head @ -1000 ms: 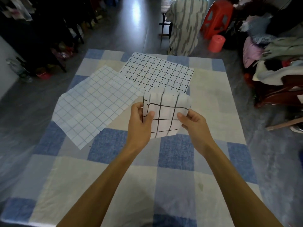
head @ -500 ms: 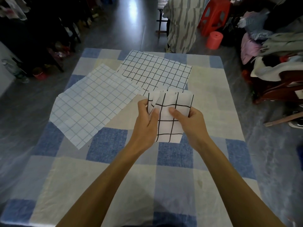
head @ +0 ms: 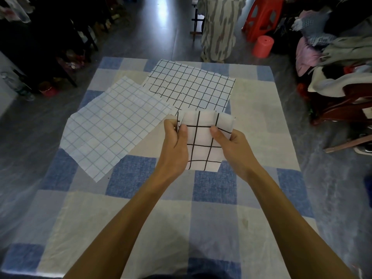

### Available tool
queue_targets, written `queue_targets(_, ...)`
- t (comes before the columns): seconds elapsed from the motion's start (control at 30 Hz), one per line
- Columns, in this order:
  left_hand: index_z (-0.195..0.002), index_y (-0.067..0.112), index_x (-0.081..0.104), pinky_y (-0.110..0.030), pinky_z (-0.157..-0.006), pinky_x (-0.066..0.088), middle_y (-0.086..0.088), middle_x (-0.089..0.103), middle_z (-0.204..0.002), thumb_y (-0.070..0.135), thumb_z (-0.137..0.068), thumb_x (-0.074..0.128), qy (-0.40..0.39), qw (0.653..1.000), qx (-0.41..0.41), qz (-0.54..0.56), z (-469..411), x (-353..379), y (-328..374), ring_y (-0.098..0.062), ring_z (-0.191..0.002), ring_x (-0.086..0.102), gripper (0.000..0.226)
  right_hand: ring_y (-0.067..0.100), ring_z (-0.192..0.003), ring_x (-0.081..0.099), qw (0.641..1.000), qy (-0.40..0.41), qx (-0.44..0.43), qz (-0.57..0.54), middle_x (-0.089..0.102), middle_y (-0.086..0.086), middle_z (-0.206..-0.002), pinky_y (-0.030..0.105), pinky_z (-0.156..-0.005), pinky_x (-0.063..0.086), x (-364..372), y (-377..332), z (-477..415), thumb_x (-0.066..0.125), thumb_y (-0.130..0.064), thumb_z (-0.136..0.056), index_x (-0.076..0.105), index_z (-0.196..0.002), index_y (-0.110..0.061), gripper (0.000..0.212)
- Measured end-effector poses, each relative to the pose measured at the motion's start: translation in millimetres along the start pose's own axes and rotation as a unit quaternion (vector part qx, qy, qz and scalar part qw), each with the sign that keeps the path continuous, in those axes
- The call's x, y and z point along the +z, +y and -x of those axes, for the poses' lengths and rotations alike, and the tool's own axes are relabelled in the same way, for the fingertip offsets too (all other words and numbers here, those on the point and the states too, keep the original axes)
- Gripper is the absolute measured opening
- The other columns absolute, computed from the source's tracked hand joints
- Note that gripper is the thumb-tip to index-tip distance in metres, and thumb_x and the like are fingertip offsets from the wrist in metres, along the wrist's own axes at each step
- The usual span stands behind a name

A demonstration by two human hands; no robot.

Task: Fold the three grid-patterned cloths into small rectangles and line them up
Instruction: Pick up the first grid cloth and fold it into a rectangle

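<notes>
The folded cloth (head: 202, 137), white with a bold black grid, was held over the table (head: 261, 121) between both hands. Whether its lower edge touched the tabletop could not be told. The left hand (head: 175, 146) gripped its left edge, with the thumb on the front face and the fingers curled round behind. The right hand (head: 233, 148) grasped its right side, thumb pressed on the front and fingers hidden behind the fabric. Several layers showed along its top edge, fanned slightly at the left corner. Left of the folded cloth, the blue-grid cloth (head: 112, 127) lay spread flat. Just beyond the folded cloth lay the fine-grid cloth (head: 191, 85), also open, its left edge under the blue-grid cloth. Far beyond, to the right, a red stool (head: 261, 15) and a red tub (head: 263, 46) stood on the floor.
</notes>
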State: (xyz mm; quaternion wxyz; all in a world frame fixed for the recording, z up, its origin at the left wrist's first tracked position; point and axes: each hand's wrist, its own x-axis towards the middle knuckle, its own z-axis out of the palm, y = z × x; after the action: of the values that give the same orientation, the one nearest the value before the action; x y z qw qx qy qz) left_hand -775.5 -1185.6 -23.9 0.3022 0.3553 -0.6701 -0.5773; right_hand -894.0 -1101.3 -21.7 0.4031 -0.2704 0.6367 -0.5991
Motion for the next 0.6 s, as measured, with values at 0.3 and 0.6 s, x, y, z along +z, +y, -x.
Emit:
queue_targets(0.3,-0.115,0.026,0.041,-0.014,-0.075,0.05,0.016,0.055,-0.1,0.025,-0.103,0.028,-0.028,0.999,0.02,-0.013,-1.0,6.6,3.1,0.006,-0.089,0.058,0.017,0.012,-0.099,0.068,1.0,0.001,-0.005,-0.021,0.073,-0.005,-0.104,0.031,-0.085,0.056,-2.8,-0.4,-2.5,0.062,-0.02,-0.09,0.066,-0.103,-0.03,0.016)
queue_targets(0.6,-0.103,0.012,0.064,-0.03,-0.077,0.055,0.0,0.068,-0.093,0.019,-0.1,0.045,0.028,0.997,0.057,-0.048,-7.8,-7.7,-0.2,-0.013,-0.088,0.063,0.021,0.01,-0.092,0.069,1.0,0.019,0.015,-0.018,0.074,-0.006,-0.097,0.029,-0.079,0.058,-8.6,-1.5,-2.5,0.064,-0.02,-0.089,0.067,-0.101,-0.024,0.014)
